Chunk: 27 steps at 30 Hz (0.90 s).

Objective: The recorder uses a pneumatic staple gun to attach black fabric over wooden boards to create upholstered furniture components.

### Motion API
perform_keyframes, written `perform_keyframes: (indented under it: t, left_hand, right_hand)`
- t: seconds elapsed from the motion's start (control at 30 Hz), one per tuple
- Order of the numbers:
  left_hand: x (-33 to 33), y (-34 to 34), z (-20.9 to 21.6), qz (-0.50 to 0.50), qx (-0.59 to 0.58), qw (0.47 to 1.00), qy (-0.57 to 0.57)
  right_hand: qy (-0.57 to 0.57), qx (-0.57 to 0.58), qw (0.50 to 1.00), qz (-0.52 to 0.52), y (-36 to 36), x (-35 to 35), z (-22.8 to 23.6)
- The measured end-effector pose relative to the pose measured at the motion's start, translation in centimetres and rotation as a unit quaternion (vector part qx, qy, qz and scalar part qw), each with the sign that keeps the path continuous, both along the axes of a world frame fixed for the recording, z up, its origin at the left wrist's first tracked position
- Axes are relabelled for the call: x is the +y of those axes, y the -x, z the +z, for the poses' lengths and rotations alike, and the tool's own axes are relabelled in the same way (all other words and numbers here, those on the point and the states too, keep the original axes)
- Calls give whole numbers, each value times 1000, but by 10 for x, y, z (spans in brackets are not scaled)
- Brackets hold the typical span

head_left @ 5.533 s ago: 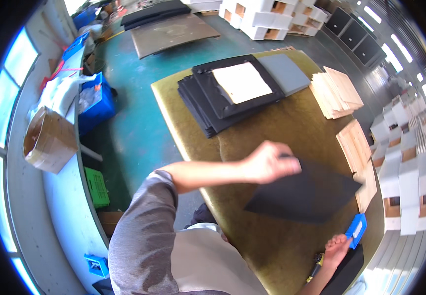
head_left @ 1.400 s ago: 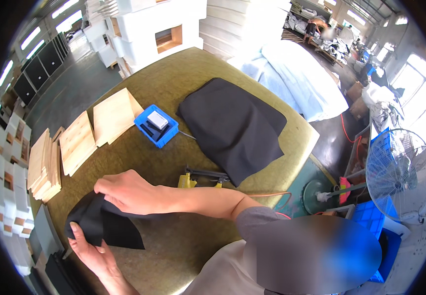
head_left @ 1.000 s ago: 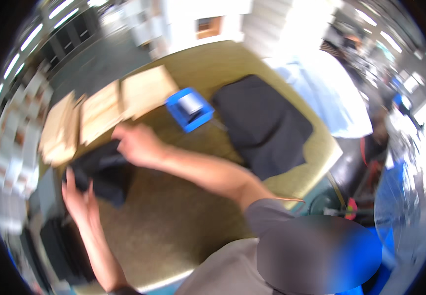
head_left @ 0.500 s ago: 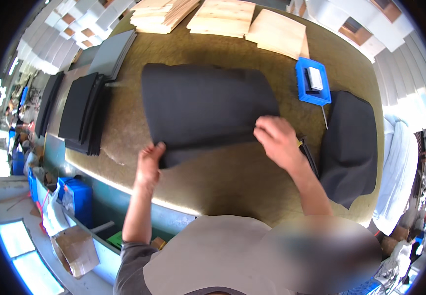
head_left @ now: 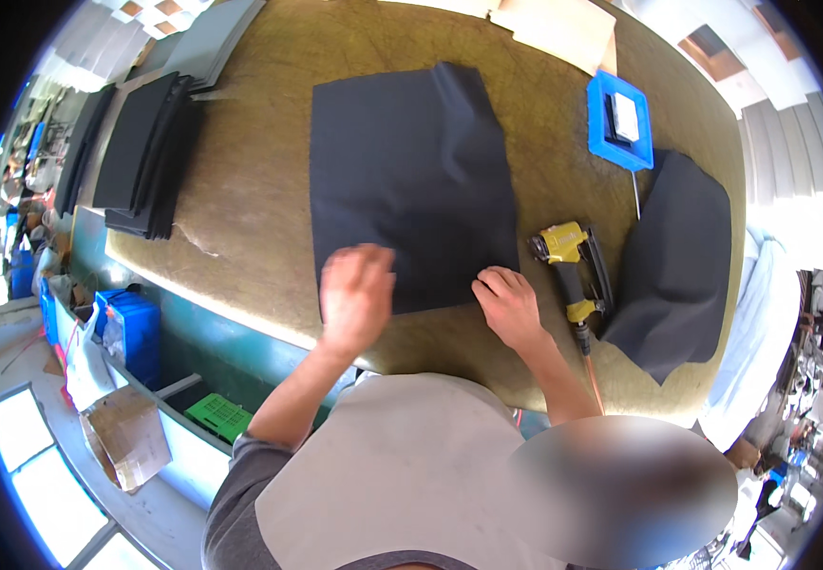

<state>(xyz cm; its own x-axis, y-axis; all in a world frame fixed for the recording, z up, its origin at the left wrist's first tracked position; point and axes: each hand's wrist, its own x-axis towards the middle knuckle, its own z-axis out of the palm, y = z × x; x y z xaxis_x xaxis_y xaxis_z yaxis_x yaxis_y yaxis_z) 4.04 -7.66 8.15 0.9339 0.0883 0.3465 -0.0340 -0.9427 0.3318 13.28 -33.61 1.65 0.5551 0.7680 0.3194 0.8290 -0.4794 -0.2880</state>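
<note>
A black fabric sheet (head_left: 402, 161) lies spread on the olive-brown table, with a raised fold toward its far right corner. Over its near left part is my left hand (head_left: 359, 294), somewhat blurred, fingers stretched out and lying flat. My right hand (head_left: 509, 306) is at the near right corner, its bent fingers closed on the sheet's edge; the fingertips are partly hidden. To the right of that hand rests a yellow and black pneumatic staple gun (head_left: 573, 266) with a hose at its near end. Farther right lies another black fabric piece (head_left: 677, 266), rumpled.
A blue bin (head_left: 594, 141) holding a white box stands at the right. Thin wooden boards (head_left: 558, 33) lie along the far edge. Stacked black panels (head_left: 136, 142) and grey panels (head_left: 210, 43) are at the left. Below the table's left edge sits a blue container (head_left: 131, 332).
The black sheet has gone from lifted and curled to lying spread out. My left hand has moved right, off the sheet's corner and onto its surface. The staple gun now shows fully.
</note>
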Motion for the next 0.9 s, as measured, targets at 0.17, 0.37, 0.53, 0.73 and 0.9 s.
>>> perform_keyframes:
  t: [0.17, 0.37, 0.53, 0.73, 0.9]
  left_hand:
    - [-75, -51, -72, -170, 28, 984, 51]
    - [-103, -50, -72, -230, 142, 962, -43]
    - [-114, -45, -70, -248, 163, 955, 1]
    - [-111, -41, -77, -260, 130, 957, -6]
    - [-114, -43, -75, -264, 147, 953, 27]
  right_hand:
    - [-40, 29, 998, -38, -7, -15, 28]
    - [135, -112, 965, -193, -48, -76, 12]
    - [140, -111, 942, -283, -86, -89, 13]
    - [-101, 14, 977, -188, -231, -63, 79]
    - [40, 5, 955, -293, -427, -53, 69]
